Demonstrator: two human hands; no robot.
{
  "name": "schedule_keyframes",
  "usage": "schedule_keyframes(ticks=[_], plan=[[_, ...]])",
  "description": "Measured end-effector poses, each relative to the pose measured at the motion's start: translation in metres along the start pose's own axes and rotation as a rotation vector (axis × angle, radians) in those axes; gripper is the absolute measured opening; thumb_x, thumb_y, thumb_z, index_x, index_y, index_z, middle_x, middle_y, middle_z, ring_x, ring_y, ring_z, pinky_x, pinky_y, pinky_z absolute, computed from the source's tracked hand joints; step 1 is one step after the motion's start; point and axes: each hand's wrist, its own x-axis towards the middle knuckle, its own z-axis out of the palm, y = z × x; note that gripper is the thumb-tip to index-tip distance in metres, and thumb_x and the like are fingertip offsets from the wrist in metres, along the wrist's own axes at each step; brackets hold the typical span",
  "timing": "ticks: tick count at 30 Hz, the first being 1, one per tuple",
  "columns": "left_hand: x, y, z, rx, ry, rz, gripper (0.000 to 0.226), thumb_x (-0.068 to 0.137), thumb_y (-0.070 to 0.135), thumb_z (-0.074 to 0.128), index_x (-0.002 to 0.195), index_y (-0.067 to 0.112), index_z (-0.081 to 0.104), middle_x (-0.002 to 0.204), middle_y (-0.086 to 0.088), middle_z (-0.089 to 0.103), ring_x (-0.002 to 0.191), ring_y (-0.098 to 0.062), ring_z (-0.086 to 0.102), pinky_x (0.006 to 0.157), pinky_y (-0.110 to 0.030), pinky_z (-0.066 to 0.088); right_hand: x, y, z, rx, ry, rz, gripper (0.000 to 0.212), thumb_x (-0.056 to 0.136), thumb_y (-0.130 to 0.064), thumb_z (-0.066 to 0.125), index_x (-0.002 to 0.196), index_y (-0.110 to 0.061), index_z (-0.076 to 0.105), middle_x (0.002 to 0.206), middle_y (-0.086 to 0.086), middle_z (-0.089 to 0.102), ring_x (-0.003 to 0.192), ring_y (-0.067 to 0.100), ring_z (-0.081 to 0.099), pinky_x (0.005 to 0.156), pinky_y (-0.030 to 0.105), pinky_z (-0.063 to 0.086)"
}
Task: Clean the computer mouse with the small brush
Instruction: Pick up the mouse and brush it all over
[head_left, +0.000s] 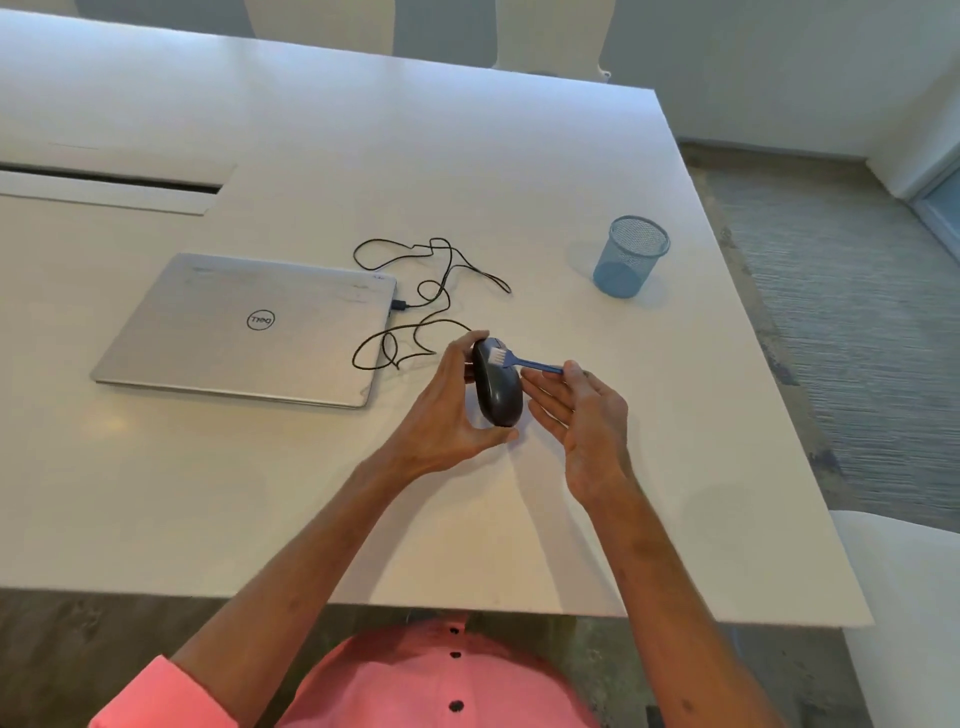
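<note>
the left hand (447, 410) held the mouse (497, 387) lifted off the table, fingers wrapped round its far end and thumb under its near end. the right hand (584, 410) pinched the blue handle of the small brush (524, 362) near the thumb tip, its other fingers loosely spread, with the white bristles resting on the mouse's far end by the buttons. the cleaning looked under way; how much of the shell was done could not be told, and the sides and underside probably remained. the mouse's cable (426, 291) lay in loose loops running to a closed laptop (249, 327) toward the left edge. a blue mesh cup (629, 257) stood near the right edge of the white table (311, 493). grey carpet showed beyond that edge.
</note>
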Motion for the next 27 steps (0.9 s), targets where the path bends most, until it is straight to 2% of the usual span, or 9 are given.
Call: schedule_keyframes(ticks=[3,6,10,14,18,21,24,27], plan=[[0.008,-0.007,-0.006,0.054,-0.032,-0.008,0.130,0.071,0.046,0.109,0.170,0.020,0.029,0.160,0.003,0.044,0.139,-0.009,0.053,0.118,-0.019,0.045,0.003,0.000,0.007,-0.033,0.041,-0.005,0.029,0.118,-0.030,0.058,0.118,-0.009,0.077,0.109,0.009,0.088,0.102,0.023,0.087,0.095,0.037,0.068],[0.015,-0.010,-0.013,0.136,-0.044,-0.017,0.132,0.070,0.057,0.107,0.171,0.018,0.032,0.156,0.002,0.037,0.142,-0.012,0.045,0.120,-0.031,0.047,0.004,0.001,0.012,-0.051,0.051,-0.012,0.033,0.117,-0.030,0.059,0.122,-0.004,0.077,0.113,0.011,0.087,0.104,0.024,0.086,0.093,0.035,0.068],[0.022,-0.016,-0.019,0.220,-0.105,-0.053,0.136,0.075,0.071,0.097,0.178,0.020,0.025,0.163,0.001,0.033,0.153,-0.020,0.037,0.131,-0.038,0.034,0.006,0.000,0.015,-0.081,0.078,-0.028,0.029,0.116,-0.030,0.063,0.116,-0.006,0.079,0.108,0.005,0.089,0.093,0.017,0.087,0.075,0.022,0.068],[0.022,-0.020,-0.025,0.296,-0.133,-0.064,0.139,0.075,0.087,0.079,0.180,0.017,0.021,0.162,0.002,0.034,0.153,-0.020,0.036,0.134,-0.039,0.031,0.009,-0.002,0.018,-0.073,0.078,-0.005,0.025,0.115,-0.031,0.063,0.113,-0.011,0.079,0.109,0.003,0.089,0.096,0.021,0.088,0.090,0.035,0.070],[0.025,-0.025,-0.029,0.362,-0.176,-0.060,0.136,0.079,0.083,0.073,0.182,0.016,0.013,0.161,0.001,0.035,0.151,-0.022,0.035,0.134,-0.043,0.031,0.009,-0.001,0.016,-0.025,0.047,-0.010,0.022,0.113,-0.029,0.067,0.110,-0.013,0.081,0.108,0.005,0.089,0.100,0.024,0.087,0.094,0.038,0.067],[0.024,-0.025,-0.029,0.382,-0.167,-0.058,0.131,0.079,0.084,0.071,0.179,0.018,0.019,0.162,0.003,0.037,0.152,-0.021,0.035,0.133,-0.047,0.034,0.014,-0.002,0.012,0.025,0.037,0.001,0.021,0.110,-0.024,0.071,0.114,-0.007,0.084,0.106,0.011,0.087,0.101,0.028,0.086,0.091,0.040,0.068],[0.022,-0.025,-0.028,0.387,-0.169,-0.066,0.127,0.078,0.086,0.070,0.178,0.022,0.025,0.164,0.006,0.032,0.155,-0.020,0.031,0.134,-0.046,0.033,0.018,-0.007,0.006,0.100,-0.006,0.048,0.019,0.106,-0.015,0.071,0.112,-0.002,0.084,0.096,0.012,0.083,0.092,0.028,0.081,0.083,0.035,0.068],[0.021,-0.024,-0.030,0.408,-0.186,-0.092,0.130,0.078,0.089,0.067,0.180,0.022,0.023,0.166,0.008,0.029,0.158,-0.019,0.028,0.136,-0.045,0.030,0.021,-0.010,0.001,0.160,-0.063,0.099,0.020,0.103,-0.008,0.074,0.117,0.002,0.084,0.099,0.016,0.084,0.087,0.025,0.083,0.082,0.030,0.070]])
